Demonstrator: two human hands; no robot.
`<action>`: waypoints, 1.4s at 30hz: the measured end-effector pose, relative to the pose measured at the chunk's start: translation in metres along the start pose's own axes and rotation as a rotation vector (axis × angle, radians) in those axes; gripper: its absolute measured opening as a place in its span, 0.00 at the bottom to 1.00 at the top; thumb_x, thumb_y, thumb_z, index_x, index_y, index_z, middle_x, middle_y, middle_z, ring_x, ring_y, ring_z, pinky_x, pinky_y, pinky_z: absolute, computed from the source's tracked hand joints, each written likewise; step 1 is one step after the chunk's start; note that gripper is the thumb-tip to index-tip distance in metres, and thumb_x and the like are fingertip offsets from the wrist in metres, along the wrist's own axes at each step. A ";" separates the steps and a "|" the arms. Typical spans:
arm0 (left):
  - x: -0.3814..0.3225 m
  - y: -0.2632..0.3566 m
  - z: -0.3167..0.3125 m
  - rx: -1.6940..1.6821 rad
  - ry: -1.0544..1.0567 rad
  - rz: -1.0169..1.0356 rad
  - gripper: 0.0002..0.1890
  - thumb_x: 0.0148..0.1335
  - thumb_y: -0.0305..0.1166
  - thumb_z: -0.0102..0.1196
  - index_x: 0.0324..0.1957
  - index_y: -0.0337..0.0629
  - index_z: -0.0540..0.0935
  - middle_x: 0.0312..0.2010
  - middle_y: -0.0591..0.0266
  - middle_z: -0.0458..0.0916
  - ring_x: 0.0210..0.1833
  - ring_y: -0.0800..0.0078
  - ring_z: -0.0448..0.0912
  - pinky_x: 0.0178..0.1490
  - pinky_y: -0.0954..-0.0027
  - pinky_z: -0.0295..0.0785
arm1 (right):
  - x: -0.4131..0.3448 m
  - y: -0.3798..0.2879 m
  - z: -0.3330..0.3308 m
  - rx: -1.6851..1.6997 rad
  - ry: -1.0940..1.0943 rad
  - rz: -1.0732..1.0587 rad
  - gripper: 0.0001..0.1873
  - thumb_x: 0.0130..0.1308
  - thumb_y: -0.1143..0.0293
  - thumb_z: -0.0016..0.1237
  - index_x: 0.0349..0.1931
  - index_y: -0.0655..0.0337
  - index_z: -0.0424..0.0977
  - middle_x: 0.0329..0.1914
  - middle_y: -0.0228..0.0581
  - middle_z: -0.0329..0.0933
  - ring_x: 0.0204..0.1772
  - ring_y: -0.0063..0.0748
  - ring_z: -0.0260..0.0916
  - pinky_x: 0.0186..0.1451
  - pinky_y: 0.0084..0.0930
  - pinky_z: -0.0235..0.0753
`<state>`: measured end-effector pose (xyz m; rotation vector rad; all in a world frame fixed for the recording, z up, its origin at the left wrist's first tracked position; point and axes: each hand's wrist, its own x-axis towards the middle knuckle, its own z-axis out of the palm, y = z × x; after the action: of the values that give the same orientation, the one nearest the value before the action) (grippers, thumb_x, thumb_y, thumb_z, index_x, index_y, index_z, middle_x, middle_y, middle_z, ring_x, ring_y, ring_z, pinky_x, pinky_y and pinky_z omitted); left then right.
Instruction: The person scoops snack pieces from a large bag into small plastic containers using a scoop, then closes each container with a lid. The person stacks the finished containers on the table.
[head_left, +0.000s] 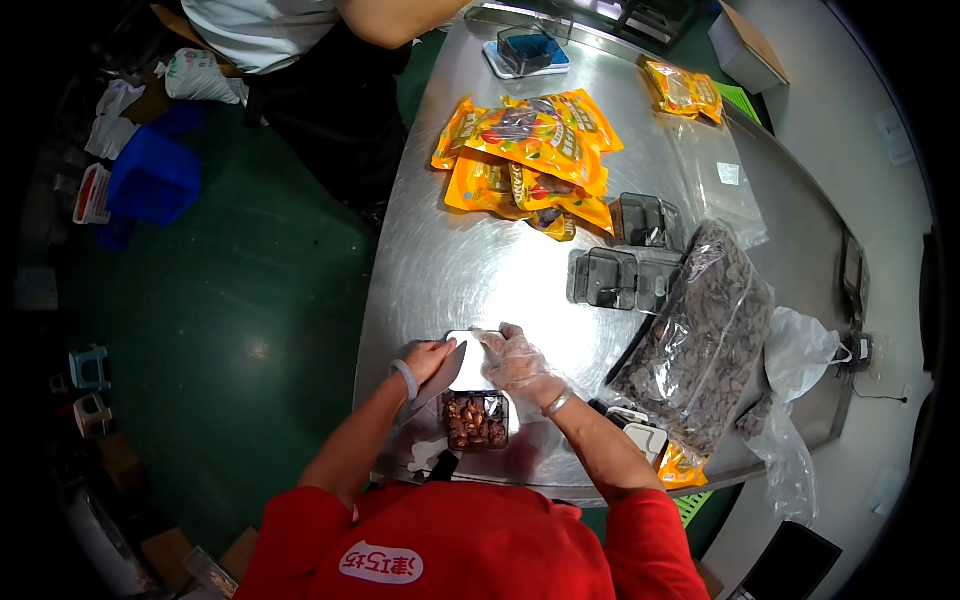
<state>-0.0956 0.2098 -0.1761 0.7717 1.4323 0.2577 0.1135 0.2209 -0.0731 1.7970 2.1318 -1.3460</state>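
Note:
A clear plastic clamshell box (477, 431) filled with glossy dark brown dried fruit lies in front of me, its lid folded open away from me. A white square panel (472, 366) covers the lid. My left hand (429, 360), bare, with a pale bangle at the wrist, pinches a thin grey sheet (441, 382) at the panel's left edge. My right hand (523, 369), in a clear plastic glove, grips the panel's right side. What its fingertips touch underneath is hidden.
Yellow printed pouches (536, 146) are piled farther up the metal table (420, 255). Two opened clear boxes (609, 279) and a large bag of dark dried pieces (697, 345) lie right. A scale (517, 71) carries another box. A co-worker (300, 75) stands far left.

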 end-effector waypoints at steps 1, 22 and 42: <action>0.009 -0.008 0.000 -0.025 0.025 -0.008 0.20 0.63 0.44 0.52 0.38 0.32 0.81 0.28 0.62 0.80 0.27 0.77 0.73 0.35 0.71 0.70 | 0.001 0.001 0.002 0.017 -0.001 0.013 0.31 0.57 0.70 0.41 0.64 0.44 0.61 0.63 0.65 0.54 0.61 0.61 0.63 0.62 0.38 0.68; -0.006 0.004 0.007 -0.172 0.018 0.163 0.14 0.63 0.37 0.54 0.25 0.38 0.77 0.17 0.73 0.70 0.20 0.86 0.63 0.23 0.75 0.60 | 0.003 0.001 0.031 0.832 0.326 0.258 0.13 0.57 0.76 0.55 0.35 0.62 0.63 0.43 0.38 0.69 0.41 0.22 0.65 0.44 0.18 0.70; -0.014 0.030 0.006 -0.121 -0.002 0.274 0.08 0.64 0.31 0.53 0.31 0.38 0.79 0.22 0.76 0.73 0.23 0.89 0.66 0.25 0.81 0.62 | 0.006 0.003 0.014 1.088 0.143 0.329 0.14 0.59 0.70 0.57 0.44 0.63 0.71 0.19 0.24 0.67 0.20 0.13 0.59 0.21 0.14 0.59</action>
<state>-0.0841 0.2217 -0.1475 0.8668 1.2953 0.5493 0.1078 0.2171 -0.0868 2.4125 1.0087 -2.5667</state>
